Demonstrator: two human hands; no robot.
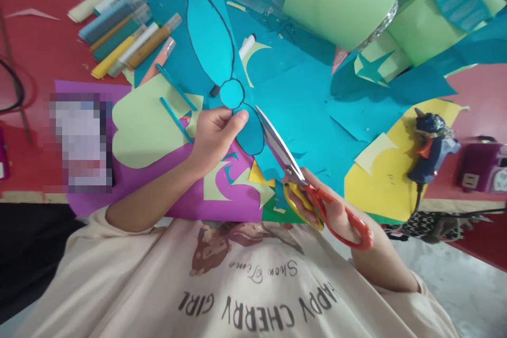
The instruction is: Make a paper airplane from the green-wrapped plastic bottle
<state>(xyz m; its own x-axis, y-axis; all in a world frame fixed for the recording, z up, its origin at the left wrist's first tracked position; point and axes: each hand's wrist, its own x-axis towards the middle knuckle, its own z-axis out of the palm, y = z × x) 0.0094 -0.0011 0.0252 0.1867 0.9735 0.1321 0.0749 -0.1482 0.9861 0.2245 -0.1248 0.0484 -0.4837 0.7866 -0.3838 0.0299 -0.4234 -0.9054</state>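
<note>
Pinched between the thumb and fingers of my left hand [219, 134] is a blue paper cutout [209, 37] with a black drawn outline. It has a long oval at the top, a small circle in the middle and a shorter oval below. My right hand [317, 203] is wrapped round the handles of a pair of scissors [283, 150], one loop red and one yellow. The scissor blades lie along the right edge of the lower oval, and a narrow gap shows between their tips and my left thumb. Paper scraps [232, 182] lie beneath my hands.
Several markers [119, 16] lie at the upper left beside a pale green paper shape [146, 121]. A phone-like object [85, 142], blurred out, rests on purple paper. A green-wrapped clear bottle [340, 2] lies at the back. On the right, a glue gun [430, 148] sits on yellow paper.
</note>
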